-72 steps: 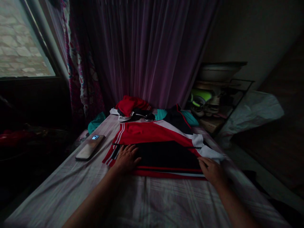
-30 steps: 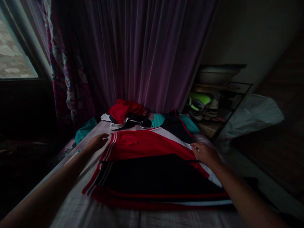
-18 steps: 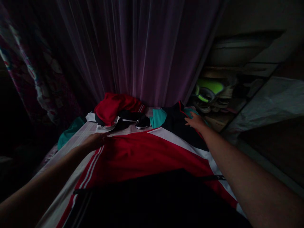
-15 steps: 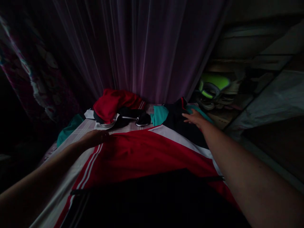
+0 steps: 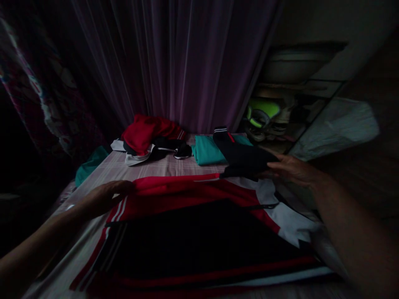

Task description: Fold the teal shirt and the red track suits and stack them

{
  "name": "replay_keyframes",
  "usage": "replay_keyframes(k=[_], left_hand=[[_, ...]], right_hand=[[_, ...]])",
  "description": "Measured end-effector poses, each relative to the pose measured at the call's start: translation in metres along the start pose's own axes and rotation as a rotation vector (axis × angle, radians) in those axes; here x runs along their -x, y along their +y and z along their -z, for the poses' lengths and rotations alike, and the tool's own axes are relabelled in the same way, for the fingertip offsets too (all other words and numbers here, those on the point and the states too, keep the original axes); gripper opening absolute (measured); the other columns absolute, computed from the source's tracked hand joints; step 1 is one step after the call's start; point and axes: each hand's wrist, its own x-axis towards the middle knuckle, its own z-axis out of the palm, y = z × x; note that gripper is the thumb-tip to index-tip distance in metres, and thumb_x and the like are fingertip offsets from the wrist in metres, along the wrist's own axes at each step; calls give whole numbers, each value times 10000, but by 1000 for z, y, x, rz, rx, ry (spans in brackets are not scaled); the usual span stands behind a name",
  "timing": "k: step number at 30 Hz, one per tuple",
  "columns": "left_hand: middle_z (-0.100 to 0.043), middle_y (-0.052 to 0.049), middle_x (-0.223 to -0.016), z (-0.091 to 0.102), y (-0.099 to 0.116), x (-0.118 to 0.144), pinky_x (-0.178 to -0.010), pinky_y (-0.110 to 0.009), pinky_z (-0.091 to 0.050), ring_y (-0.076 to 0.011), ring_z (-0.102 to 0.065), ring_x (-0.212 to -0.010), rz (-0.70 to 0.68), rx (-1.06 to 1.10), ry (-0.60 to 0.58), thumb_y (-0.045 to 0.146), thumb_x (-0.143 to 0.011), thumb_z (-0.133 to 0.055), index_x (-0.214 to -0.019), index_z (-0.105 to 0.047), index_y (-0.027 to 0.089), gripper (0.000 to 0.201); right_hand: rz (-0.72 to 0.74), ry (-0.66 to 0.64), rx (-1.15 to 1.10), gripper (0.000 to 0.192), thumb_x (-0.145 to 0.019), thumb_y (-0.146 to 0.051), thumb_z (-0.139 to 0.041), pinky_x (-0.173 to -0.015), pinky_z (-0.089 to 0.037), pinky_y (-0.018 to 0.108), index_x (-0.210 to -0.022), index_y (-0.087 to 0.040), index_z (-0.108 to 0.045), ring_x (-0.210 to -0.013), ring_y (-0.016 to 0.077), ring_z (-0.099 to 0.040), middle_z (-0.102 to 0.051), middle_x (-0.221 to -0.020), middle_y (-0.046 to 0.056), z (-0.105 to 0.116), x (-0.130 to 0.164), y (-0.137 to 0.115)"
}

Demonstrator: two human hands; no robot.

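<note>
The red, black and white sports jacket [image 5: 199,224] lies spread across the striped bedsheet [image 5: 174,166] right in front of me, and I judge the fold about half made: its lower part sits flat and doubled, the black panel on top, while the far red edge is lifted off the sheet and not yet laid down. My left hand [image 5: 107,195] is curled over the far left corner of that red edge, by the white stripes, pinching it up. My right hand [image 5: 291,170] is off to the far right, fingers closed on the dark sleeve [image 5: 243,160] that runs away from the jacket's body toward the teal garment [image 5: 207,150]; this sleeve is raised, not tucked in. What seems left is bringing sleeve and top edge down over the black panel. Beyond, a crumpled red-and-black heap [image 5: 149,139] waits by the purple curtain [image 5: 187,62].
</note>
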Motion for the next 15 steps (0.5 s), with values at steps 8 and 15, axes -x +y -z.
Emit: replay_keyframes(k=[8,15], left_hand=[[-719,-114,-1227,-15,28,23,-967,-360,-534,-263,-681,-1106,-32,-73,-62,457,-879,-414,-1169,-684,216,464],[-661,-100,-1337,0,46,0,-1022,-386,-492,-259,-639,-1189,66,-114,54,441,-929,-392,-1328,-598,211,505]], right_hand=[[-150,-484,30,350,-732,-414,-640,-736,-558,333,-988,-195,-732,-890,249,-721,-776,-976,81,-20,55,41],[134,-188,610,326,-779,-509,-617,-638,-513,302,-791,-202,-725,-735,220,-681,-743,-795,53,-37,28,41]])
